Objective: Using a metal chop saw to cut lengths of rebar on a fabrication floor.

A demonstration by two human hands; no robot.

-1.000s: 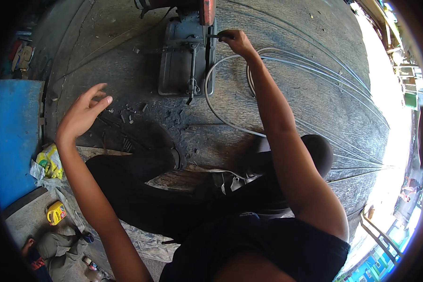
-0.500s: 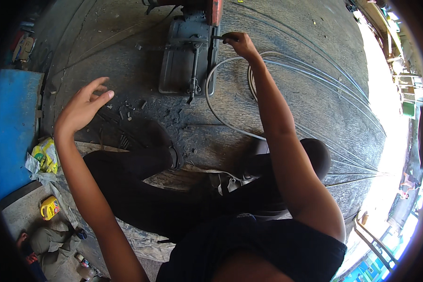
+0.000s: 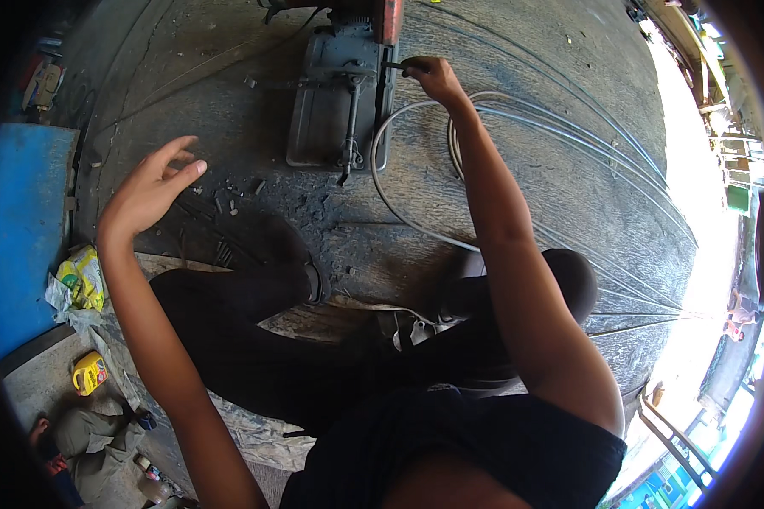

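Note:
A chop saw with a flat grey metal base stands on the floor ahead of me, its red part rising at the top edge of the view. Beside it my right hand is closed round a short dark rod, whose far end reaches the saw's right side. On the base lies a screw clamp with a long shaft. My left hand hovers over the floor left of the saw, fingers apart and bent, holding nothing.
Coiled metal rod loops under my right forearm and runs far right. Small cut metal pieces are scattered near my left foot. At the left are a blue panel, a yellow bottle and another person's leg.
Almost nothing differs. My left hand has shifted very slightly, and my right hand keeps its grip on the rod at the saw.

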